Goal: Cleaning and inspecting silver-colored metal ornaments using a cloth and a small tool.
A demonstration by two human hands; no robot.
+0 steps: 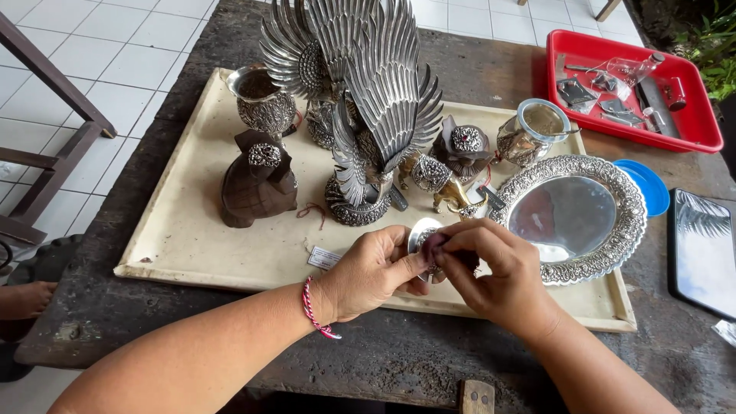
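My left hand grips a small round silver piece over the front edge of a cream tray. My right hand presses a small dark purplish cloth against that piece with its fingertips. A red-and-white cord bracelet circles my left wrist. Both hands hide most of the silver piece.
On the tray stand a tall silver winged bird, a dark wooden turtle box, two silver cups, small ornaments and an ornate silver plate. A red tool tray, blue lid and dark slab lie to the right.
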